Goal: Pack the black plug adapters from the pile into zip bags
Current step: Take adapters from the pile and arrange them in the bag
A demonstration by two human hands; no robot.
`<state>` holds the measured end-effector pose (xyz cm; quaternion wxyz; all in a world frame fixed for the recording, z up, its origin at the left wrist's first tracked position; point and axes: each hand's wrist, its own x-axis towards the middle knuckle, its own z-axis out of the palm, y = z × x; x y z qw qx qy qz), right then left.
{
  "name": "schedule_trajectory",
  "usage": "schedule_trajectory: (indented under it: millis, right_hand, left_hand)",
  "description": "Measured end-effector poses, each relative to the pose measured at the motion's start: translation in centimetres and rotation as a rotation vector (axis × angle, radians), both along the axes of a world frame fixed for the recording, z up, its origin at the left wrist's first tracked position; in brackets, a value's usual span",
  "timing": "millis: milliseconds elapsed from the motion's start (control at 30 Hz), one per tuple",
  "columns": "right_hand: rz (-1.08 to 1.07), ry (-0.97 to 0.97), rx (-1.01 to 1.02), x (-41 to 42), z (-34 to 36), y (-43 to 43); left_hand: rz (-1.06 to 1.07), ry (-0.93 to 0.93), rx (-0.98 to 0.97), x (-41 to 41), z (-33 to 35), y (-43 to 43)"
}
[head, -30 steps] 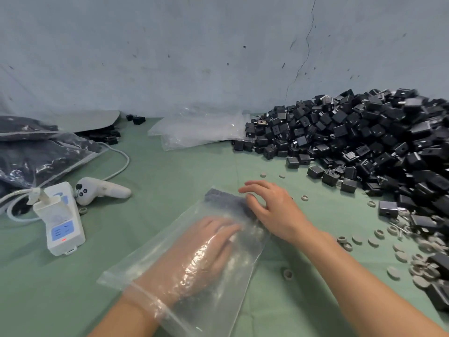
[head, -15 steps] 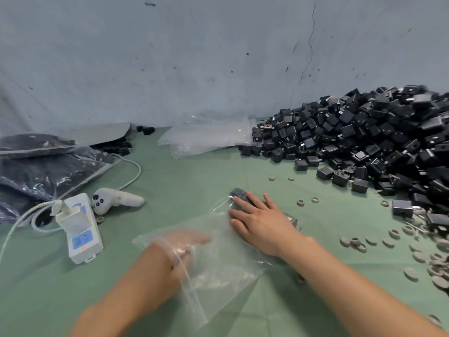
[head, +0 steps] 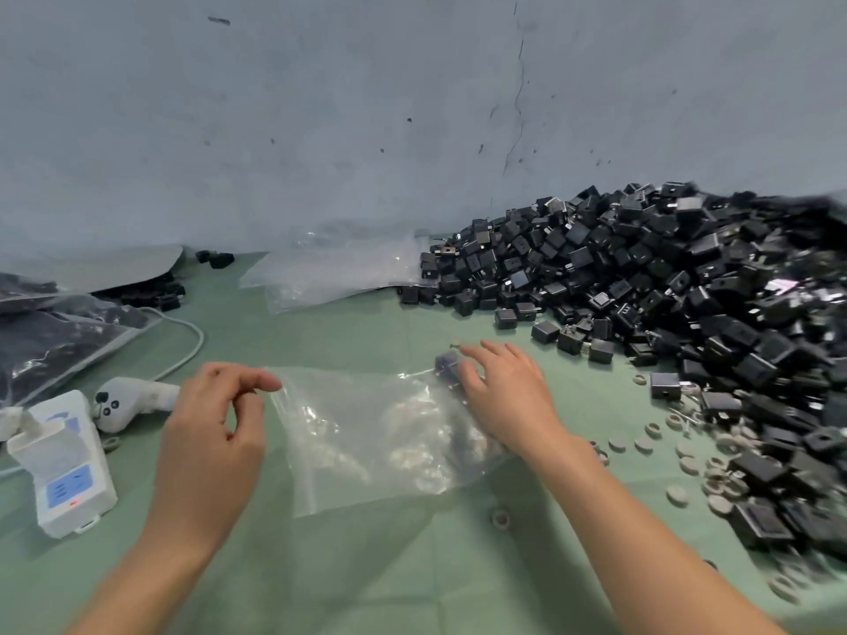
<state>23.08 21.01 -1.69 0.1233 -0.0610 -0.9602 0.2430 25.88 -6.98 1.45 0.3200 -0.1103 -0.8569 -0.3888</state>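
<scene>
A clear zip bag point(head: 366, 433) lies flat on the green table point(head: 366, 579) in front of me. My left hand point(head: 215, 428) sits at the bag's left corner, curled fingertips pinching its edge. My right hand point(head: 504, 396) presses flat with straight fingers on the bag's right end. A black plug adapter point(head: 447, 363) shows through the plastic just beside those fingertips. The big pile of black adapters point(head: 641, 304) rises along the right side against the wall.
A stack of empty clear bags point(head: 330, 272) lies at the back centre. Filled bags point(head: 55, 341) lie at far left. A white controller point(head: 137, 398) and a white device point(head: 64, 465) with a cable sit left. Small grey rings point(head: 641, 444) are scattered right.
My left hand has come out of the bag and now holds its left edge. The bag has swung round to lie crosswise. My right hand stays pressing on its far end.
</scene>
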Motion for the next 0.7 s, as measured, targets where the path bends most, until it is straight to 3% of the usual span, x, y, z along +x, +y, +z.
schedule_trajectory:
  millis: [167,300,400,500,567,700]
  right_hand:
    - [-0.205,-0.003,-0.228,0.8,0.8,4.7]
    - [-0.374,0.045,-0.582,0.1,1.3,8.9]
    - [-0.529,0.146,-0.909,-0.3,0.9,11.2]
    - [-0.599,0.220,-1.113,-0.8,-0.3,12.5]
    - [-0.591,0.240,-1.203,-1.5,-0.9,13.3]
    - [-0.583,0.257,-1.350,-3.2,-1.3,15.4]
  left_hand:
    - [-0.174,0.153,0.127,1.6,4.0,6.7]
    - [-0.461,-0.096,-0.011,-0.8,3.8,14.8]
    - [-0.524,-0.385,-0.168,-5.4,2.0,20.8]
    - [-0.511,-0.626,-0.056,-9.7,0.6,25.8]
    - [-0.468,-0.639,-0.066,-12.7,-0.4,28.4]
    - [-0.393,-0.639,-0.288,-17.7,-2.6,31.1]
